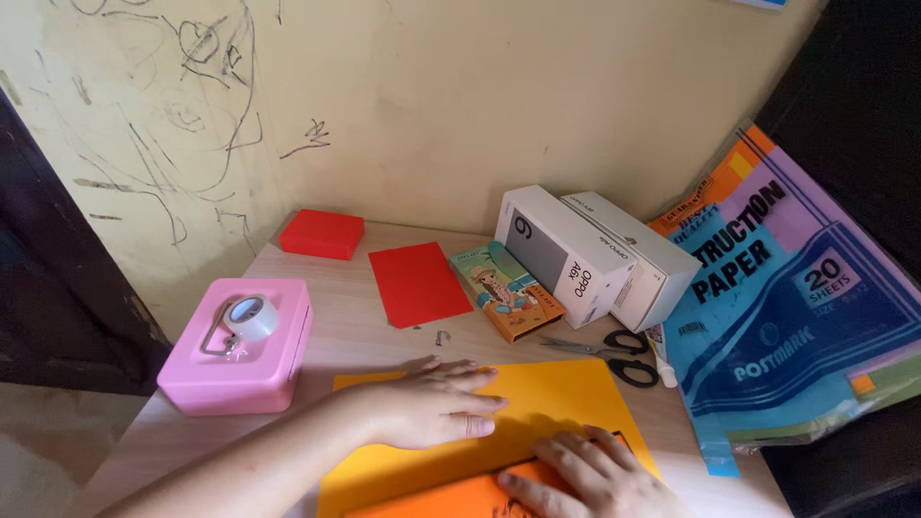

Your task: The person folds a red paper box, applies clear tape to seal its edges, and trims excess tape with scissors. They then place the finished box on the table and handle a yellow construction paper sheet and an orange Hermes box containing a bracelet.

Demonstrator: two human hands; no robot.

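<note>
Two hands rested on a yellow-orange paper sheet point(556, 393) lying flat at the near edge of the table point(355, 336), its long axis running roughly left to right. The left hand point(436, 403) lay palm down, fingers spread and straight, pressing the sheet's upper left part. The right hand point(585, 475) lay nearer the near edge, its fingers curled over a darker orange sheet point(451, 499); whether it pinched that sheet or only pressed on it could not be told, as the frame cut it off. Scissors point(614, 353) lay just beyond the yellow-orange sheet's far right corner, nearer the right hand. Farther back lay a red paper sheet point(417, 281), a small illustrated box point(506, 291) and two white boxes point(595, 257). A pink cash box point(240, 350) with a tape roll point(252, 317) on top stood at the left edge, a red box point(321, 233) at the far left corner, and a construction paper pack point(787, 297) overhung the right edge.
</note>
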